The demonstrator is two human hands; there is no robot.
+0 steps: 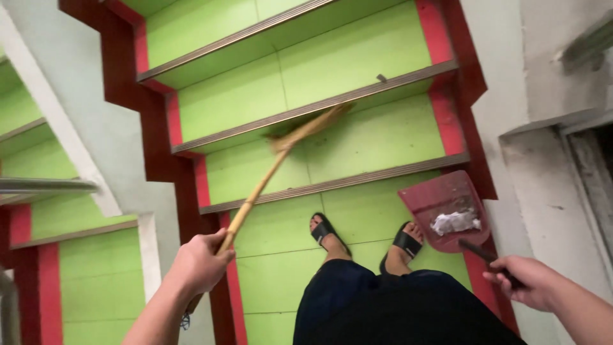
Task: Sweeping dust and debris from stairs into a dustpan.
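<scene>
The left hand (pixel 199 262) is closing around the wooden handle of a broom (pixel 268 176), whose blurred head is lying on the green stairs (pixel 357 64) one step below the feet. The right hand (pixel 527 281) is gripping the dark handle of a red dustpan (pixel 444 201), which is carrying crumpled white paper (pixel 455 222) beside the right sandal (pixel 403 243).

There is one broom with a bamboo handle and straw head (pixel 268 172). There is one red plastic dustpan (pixel 440 198) with one crumpled white paper scrap (pixel 454 222) inside. Two black sandals (pixel 324 231) are on the green tiled stairs (pixel 357 64). Two hands are visible, one left hand (pixel 199 262) and one right hand (pixel 527 281).
</scene>
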